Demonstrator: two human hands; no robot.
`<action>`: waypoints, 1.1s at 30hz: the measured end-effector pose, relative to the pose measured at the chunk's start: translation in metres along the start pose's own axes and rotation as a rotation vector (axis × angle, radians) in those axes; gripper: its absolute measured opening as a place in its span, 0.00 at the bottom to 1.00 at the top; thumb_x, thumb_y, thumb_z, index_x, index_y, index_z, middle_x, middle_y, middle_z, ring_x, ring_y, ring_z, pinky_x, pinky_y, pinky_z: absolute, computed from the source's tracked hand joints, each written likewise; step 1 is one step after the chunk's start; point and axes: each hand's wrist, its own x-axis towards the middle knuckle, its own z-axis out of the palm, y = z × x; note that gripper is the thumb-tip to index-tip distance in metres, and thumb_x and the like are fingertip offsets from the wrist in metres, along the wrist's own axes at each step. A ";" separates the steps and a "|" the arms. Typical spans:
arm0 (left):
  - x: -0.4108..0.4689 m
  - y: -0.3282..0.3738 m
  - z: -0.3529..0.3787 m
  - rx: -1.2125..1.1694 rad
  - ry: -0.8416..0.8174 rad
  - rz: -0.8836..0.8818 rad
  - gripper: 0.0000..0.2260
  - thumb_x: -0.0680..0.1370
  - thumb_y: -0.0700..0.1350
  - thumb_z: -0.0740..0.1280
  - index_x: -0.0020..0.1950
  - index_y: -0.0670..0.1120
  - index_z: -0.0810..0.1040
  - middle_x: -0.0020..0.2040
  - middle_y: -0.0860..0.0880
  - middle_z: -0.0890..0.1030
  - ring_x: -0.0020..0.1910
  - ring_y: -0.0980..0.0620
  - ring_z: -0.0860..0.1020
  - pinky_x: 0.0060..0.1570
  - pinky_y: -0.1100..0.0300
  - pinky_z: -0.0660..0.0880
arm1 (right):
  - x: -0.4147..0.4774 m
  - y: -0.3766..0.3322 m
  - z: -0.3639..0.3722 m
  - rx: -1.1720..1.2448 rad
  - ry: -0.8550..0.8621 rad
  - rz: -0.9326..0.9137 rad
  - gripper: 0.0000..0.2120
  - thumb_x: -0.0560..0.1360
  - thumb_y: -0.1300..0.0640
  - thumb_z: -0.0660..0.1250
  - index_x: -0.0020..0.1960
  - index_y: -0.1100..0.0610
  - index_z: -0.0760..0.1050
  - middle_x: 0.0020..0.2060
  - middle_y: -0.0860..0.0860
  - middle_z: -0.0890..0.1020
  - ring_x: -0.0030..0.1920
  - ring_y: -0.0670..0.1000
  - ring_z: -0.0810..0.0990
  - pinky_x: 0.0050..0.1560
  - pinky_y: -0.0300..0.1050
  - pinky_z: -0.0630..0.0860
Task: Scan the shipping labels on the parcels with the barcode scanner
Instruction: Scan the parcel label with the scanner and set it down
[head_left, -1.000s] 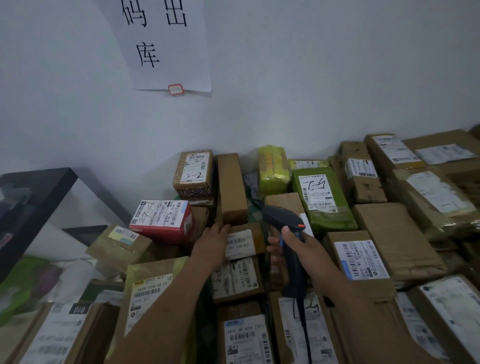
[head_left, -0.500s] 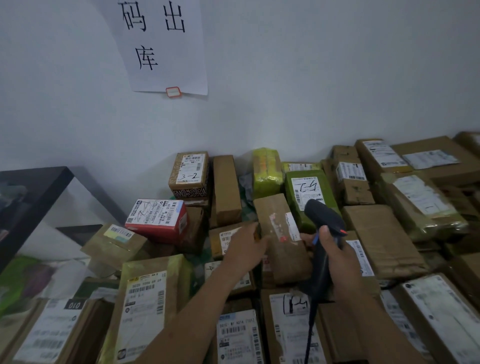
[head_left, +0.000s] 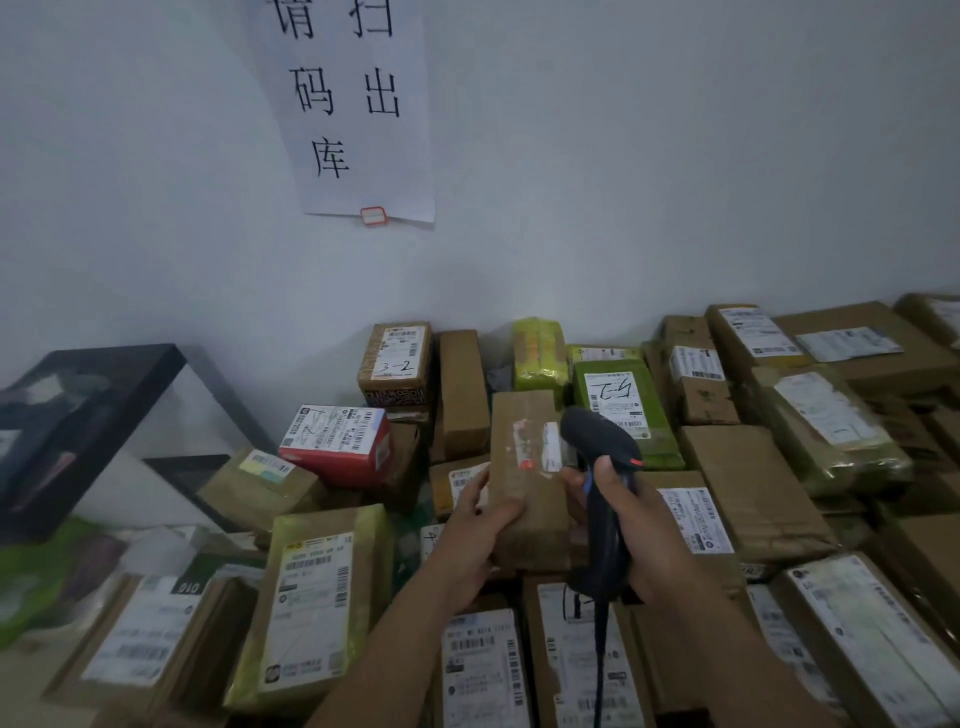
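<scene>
a left hand (head_left: 480, 519) grips the near left edge of a long brown cardboard parcel (head_left: 524, 483), thumb on top, on top of a pile of parcels (head_left: 753, 483). a right hand (head_left: 641, 525) is wrapped round the handle of a black pistol-shaped barcode scanner (head_left: 595, 436), just beside the parcel's right edge. the parcel's long axis runs away toward the wall (head_left: 675, 182). the scanner stands near upright, nose aimed up and left. its white label (head_left: 550, 447) wraps over the right edge, so the beam may miss it; the one-handed hold could let the parcel tip.

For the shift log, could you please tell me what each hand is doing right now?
Left hand: holds the brown parcel.
Right hand: grips the barcode scanner.
</scene>
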 end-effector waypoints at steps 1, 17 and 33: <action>-0.004 0.000 -0.009 -0.007 0.034 0.008 0.26 0.75 0.47 0.73 0.69 0.63 0.68 0.65 0.48 0.76 0.59 0.42 0.78 0.55 0.42 0.79 | -0.002 0.000 0.005 -0.008 -0.015 -0.008 0.25 0.67 0.40 0.68 0.54 0.58 0.79 0.50 0.57 0.86 0.53 0.58 0.84 0.59 0.59 0.78; -0.026 -0.027 -0.046 0.218 0.317 -0.037 0.14 0.78 0.46 0.66 0.63 0.53 0.73 0.59 0.48 0.79 0.55 0.46 0.79 0.60 0.43 0.76 | -0.024 -0.003 0.031 -0.098 -0.084 -0.028 0.13 0.76 0.49 0.66 0.46 0.59 0.78 0.39 0.53 0.86 0.37 0.46 0.85 0.32 0.37 0.78; 0.098 0.097 -0.038 1.185 0.536 0.332 0.23 0.79 0.56 0.65 0.67 0.43 0.69 0.65 0.42 0.72 0.62 0.44 0.73 0.61 0.51 0.70 | 0.048 -0.034 0.038 -0.204 -0.006 -0.040 0.24 0.77 0.44 0.64 0.43 0.66 0.79 0.28 0.57 0.80 0.24 0.53 0.76 0.24 0.40 0.73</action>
